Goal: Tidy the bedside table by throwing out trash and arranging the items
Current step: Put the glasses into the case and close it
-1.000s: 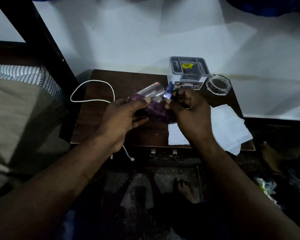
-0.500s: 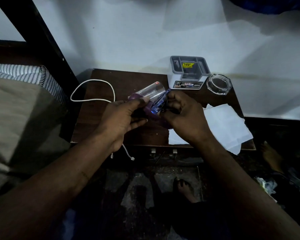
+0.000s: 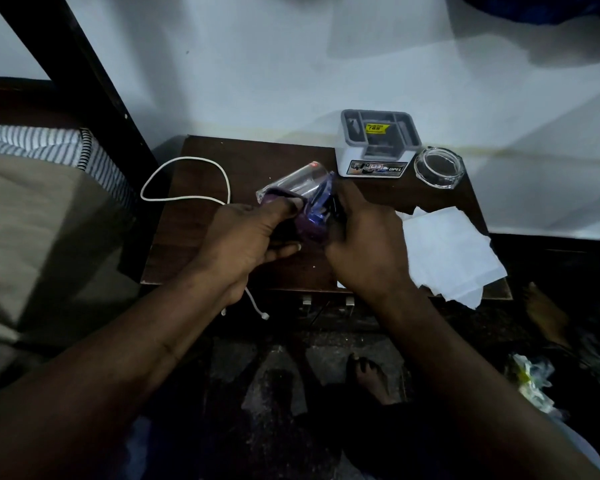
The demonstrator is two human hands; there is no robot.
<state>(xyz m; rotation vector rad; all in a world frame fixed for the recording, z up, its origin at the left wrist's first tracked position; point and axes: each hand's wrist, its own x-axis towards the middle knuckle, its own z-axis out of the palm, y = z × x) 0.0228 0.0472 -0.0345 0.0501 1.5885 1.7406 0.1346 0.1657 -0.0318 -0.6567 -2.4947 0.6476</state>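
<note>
A dim room with a pale wall behind a dark wooden bedside counter [image 3: 257,157], which sits in the middle of the frame.

Just above its centre, both hands are together on one bundle held over the wood: a clear tumbler [image 3: 298,183] lying on its side, a purple item [image 3: 309,230] under it, and a blue piece [image 3: 317,206] whose nature I cannot make out. The left hand [image 3: 246,237] grips the purple item, thumb on top near the tumbler's rim. The right hand [image 3: 364,247] curls round the blue piece from the right, its fingertips hidden.

A second ago the right hand held the blue piece up at the tumbler's mouth. Now it lies pressed down along the purple item, and the hands have closed in. That suggests the things are being gathered into one handful, either to bin or to set down.

At the back edge, a grey desk organizer [image 3: 378,147] and a glass ashtray [image 3: 439,168] stand just beside each other against the wall. White paper [image 3: 451,254] overhangs the front right edge. A white cable [image 3: 187,159] loops at the left and dangles off the front. The bare wood at upper left looks the freest spot. A bed [image 3: 49,147] crowds the left side, and crumpled trash [image 3: 530,379] lies on the floor at lower right.
</note>
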